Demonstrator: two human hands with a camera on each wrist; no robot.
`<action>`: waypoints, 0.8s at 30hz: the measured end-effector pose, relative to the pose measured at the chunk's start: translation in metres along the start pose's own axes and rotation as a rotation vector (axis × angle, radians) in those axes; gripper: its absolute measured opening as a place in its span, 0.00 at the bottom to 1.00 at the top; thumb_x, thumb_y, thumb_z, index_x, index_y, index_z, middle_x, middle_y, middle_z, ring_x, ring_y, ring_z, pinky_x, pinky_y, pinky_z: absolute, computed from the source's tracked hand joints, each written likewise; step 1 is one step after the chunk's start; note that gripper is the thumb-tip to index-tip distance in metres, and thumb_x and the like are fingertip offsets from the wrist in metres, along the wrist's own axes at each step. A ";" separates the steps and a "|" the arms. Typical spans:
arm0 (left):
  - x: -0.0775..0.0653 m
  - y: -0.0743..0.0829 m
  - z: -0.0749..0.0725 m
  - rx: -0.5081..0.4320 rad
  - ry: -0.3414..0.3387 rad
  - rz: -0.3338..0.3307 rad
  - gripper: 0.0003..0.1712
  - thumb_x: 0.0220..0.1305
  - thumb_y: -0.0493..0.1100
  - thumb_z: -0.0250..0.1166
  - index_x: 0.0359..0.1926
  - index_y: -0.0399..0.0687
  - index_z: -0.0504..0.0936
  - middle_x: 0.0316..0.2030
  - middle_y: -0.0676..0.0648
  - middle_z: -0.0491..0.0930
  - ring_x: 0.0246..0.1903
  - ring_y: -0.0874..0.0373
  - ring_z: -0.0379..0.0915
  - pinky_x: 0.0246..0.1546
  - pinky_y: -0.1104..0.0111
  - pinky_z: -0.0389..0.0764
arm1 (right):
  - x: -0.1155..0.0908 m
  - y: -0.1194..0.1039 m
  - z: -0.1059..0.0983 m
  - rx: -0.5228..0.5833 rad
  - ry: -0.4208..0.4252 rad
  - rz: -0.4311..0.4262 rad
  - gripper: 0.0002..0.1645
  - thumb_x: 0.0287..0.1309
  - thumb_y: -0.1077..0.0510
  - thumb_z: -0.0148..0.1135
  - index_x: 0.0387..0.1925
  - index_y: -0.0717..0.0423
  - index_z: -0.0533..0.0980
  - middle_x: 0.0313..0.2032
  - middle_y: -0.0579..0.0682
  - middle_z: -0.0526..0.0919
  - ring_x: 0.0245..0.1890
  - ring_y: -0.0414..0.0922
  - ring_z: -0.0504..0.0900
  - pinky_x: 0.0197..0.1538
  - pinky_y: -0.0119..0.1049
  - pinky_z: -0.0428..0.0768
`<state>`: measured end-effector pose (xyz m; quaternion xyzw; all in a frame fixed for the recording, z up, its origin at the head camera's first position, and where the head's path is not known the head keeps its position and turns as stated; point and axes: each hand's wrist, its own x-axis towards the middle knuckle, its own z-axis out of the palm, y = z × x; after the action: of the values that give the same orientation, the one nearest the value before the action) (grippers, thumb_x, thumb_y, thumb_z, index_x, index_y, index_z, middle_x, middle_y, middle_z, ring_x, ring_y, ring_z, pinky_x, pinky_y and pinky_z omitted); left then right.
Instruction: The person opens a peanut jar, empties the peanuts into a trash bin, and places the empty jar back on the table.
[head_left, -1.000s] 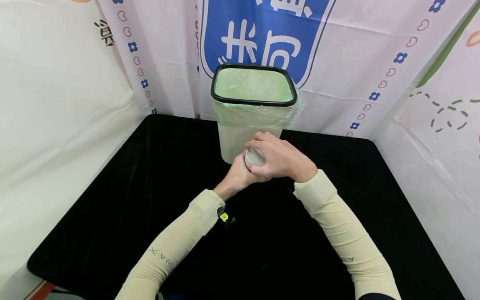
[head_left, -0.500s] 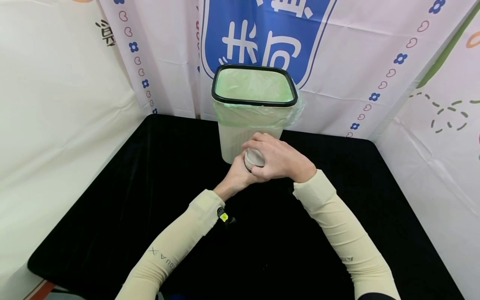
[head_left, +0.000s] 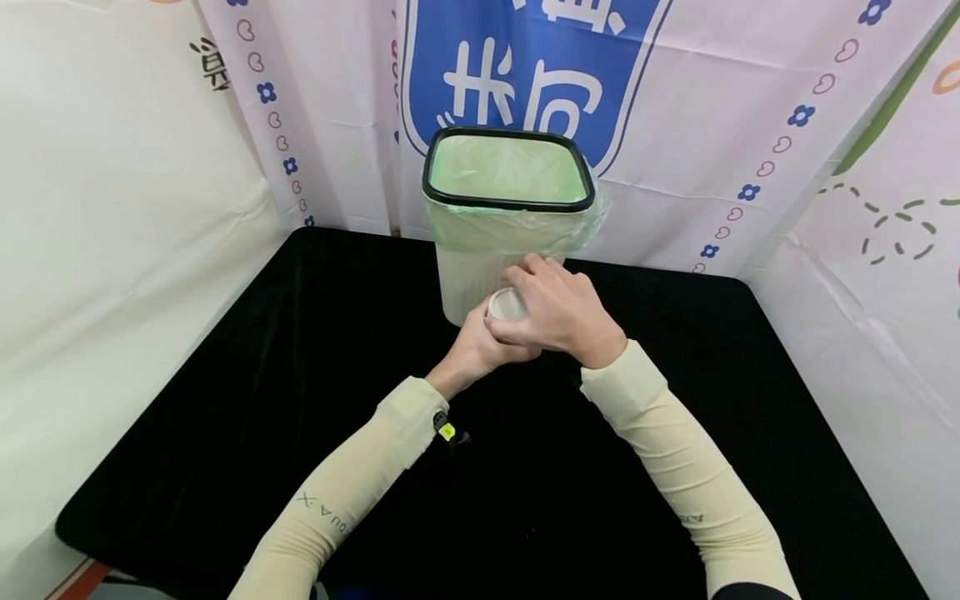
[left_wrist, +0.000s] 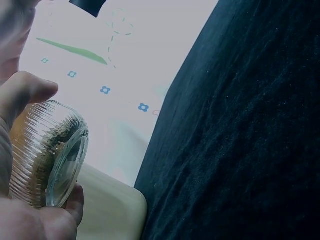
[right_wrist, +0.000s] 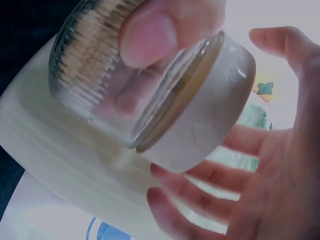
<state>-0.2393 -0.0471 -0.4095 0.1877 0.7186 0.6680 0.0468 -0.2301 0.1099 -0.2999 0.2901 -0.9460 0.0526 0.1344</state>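
Note:
A ribbed clear glass jar [right_wrist: 92,65] with tan-brown contents has a whitish lid [right_wrist: 207,107] on its mouth. My left hand [head_left: 480,342] grips the jar's body, thumb on one side and fingers on the other; its glass base shows in the left wrist view. My right hand [head_left: 562,308] is spread around the lid. In the right wrist view its thumb stands off the lid, while the fingertips [right_wrist: 157,170] are right by the lid's lower edge. In the head view the hands hide the jar's body and only the lid's top shows.
Just behind the hands stands a whitish trash bin [head_left: 457,292] with a black rim and a green liner bag. A black cloth covers the table [head_left: 300,350]. Printed white curtains [head_left: 675,150] hang at the back and both sides.
My right hand has shifted slightly up and loosened around the lid, so more of the lid's top shows. The left hand and the jar have hardly moved.

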 end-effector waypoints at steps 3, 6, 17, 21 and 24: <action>0.001 0.000 0.001 0.000 0.000 0.020 0.47 0.55 0.38 0.82 0.73 0.55 0.70 0.65 0.47 0.77 0.60 0.49 0.77 0.61 0.55 0.82 | 0.000 -0.002 0.000 -0.016 -0.027 0.053 0.40 0.57 0.22 0.57 0.55 0.46 0.82 0.52 0.53 0.83 0.43 0.54 0.83 0.35 0.54 0.85; 0.001 -0.001 0.002 -0.012 -0.001 0.035 0.46 0.55 0.36 0.81 0.72 0.52 0.70 0.64 0.46 0.76 0.59 0.49 0.76 0.60 0.56 0.82 | 0.001 -0.003 0.001 -0.026 -0.053 0.090 0.40 0.60 0.21 0.54 0.53 0.47 0.82 0.49 0.53 0.83 0.42 0.54 0.82 0.35 0.54 0.84; 0.004 0.000 0.003 -0.040 -0.012 0.028 0.46 0.56 0.36 0.81 0.73 0.53 0.69 0.65 0.46 0.76 0.60 0.49 0.76 0.63 0.53 0.81 | 0.002 -0.005 0.006 -0.013 -0.051 0.115 0.38 0.64 0.24 0.53 0.50 0.51 0.83 0.46 0.55 0.82 0.40 0.54 0.82 0.35 0.53 0.85; 0.003 0.001 0.003 -0.038 -0.014 0.025 0.44 0.58 0.36 0.80 0.72 0.54 0.70 0.64 0.48 0.76 0.60 0.49 0.76 0.63 0.53 0.80 | 0.001 -0.006 0.008 -0.013 -0.030 0.106 0.35 0.66 0.27 0.54 0.49 0.52 0.83 0.46 0.56 0.82 0.41 0.55 0.82 0.37 0.55 0.85; 0.003 0.001 0.003 -0.035 -0.019 0.017 0.44 0.58 0.37 0.80 0.72 0.55 0.69 0.64 0.49 0.76 0.60 0.50 0.76 0.64 0.52 0.80 | 0.000 -0.006 0.008 -0.019 -0.010 0.095 0.33 0.65 0.30 0.56 0.49 0.53 0.84 0.47 0.57 0.83 0.43 0.56 0.82 0.38 0.56 0.86</action>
<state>-0.2411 -0.0431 -0.4083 0.1991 0.7048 0.6790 0.0513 -0.2286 0.1030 -0.3078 0.2440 -0.9599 0.0484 0.1296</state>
